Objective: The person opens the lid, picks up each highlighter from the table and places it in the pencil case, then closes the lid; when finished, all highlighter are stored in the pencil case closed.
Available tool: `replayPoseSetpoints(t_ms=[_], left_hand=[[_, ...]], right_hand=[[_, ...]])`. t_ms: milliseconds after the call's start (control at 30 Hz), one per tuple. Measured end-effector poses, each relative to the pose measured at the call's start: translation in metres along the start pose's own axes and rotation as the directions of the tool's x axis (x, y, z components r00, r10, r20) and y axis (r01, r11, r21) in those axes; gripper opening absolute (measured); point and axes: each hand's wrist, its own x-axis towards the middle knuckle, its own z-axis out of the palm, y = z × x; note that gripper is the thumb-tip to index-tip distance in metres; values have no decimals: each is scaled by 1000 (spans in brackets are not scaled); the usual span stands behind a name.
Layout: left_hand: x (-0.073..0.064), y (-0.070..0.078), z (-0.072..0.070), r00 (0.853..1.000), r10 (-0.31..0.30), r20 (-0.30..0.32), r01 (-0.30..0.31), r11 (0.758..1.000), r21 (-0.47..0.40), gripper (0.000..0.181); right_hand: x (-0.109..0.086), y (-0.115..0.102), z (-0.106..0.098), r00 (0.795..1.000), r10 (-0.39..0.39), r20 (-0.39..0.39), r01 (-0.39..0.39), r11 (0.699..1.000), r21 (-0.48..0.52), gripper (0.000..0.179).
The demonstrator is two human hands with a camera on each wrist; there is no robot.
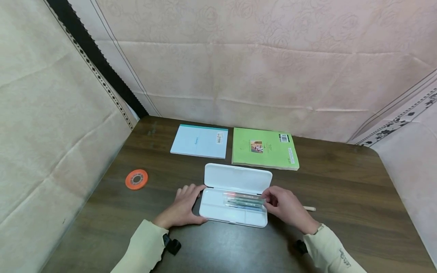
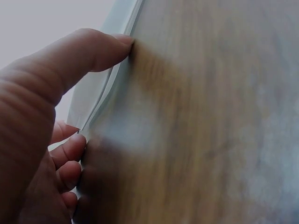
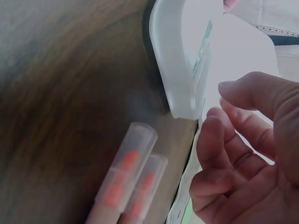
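A white pencil case (image 1: 215,212) lies on the table with its lid (image 1: 237,177) raised at the back. Inside it rest several slim clear-barrelled pens (image 1: 244,201). My left hand (image 1: 186,206) grips the case's left end, thumb at the front edge and the other fingers behind; the left wrist view shows the thumb (image 2: 96,49) pressed against the rim. By the right end of the case, my right hand (image 1: 281,204) has its fingertips close to the pen ends. In the right wrist view its fingers (image 3: 212,140) are bent loosely, thumb apart, nothing between them.
Two capped markers with orange tips (image 3: 124,172) lie beside the right hand. An orange ring-shaped roll (image 1: 136,179) sits at the left. Behind the case are a light blue notebook (image 1: 199,142) and a green book (image 1: 266,149). Pale cloth (image 1: 239,76) hangs around the table.
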Motion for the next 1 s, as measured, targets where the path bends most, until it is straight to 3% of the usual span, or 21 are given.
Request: replayPoseSetpoints(t_ms=[467, 800, 1000], left_hand=[[0, 0, 0, 1000, 6, 0, -6, 1000, -10, 95], [-1, 0, -1, 1000, 8, -8, -8, 1000, -6, 94], [0, 1, -1, 1000, -2, 2, 2, 1000, -6, 94]], right_hand=[[-2, 0, -16, 997, 74, 18, -75, 996, 41, 15], [-12, 13, -43, 997, 23, -75, -20, 999, 44, 15], [-20, 26, -54, 996, 11, -84, -8, 999, 41, 20]])
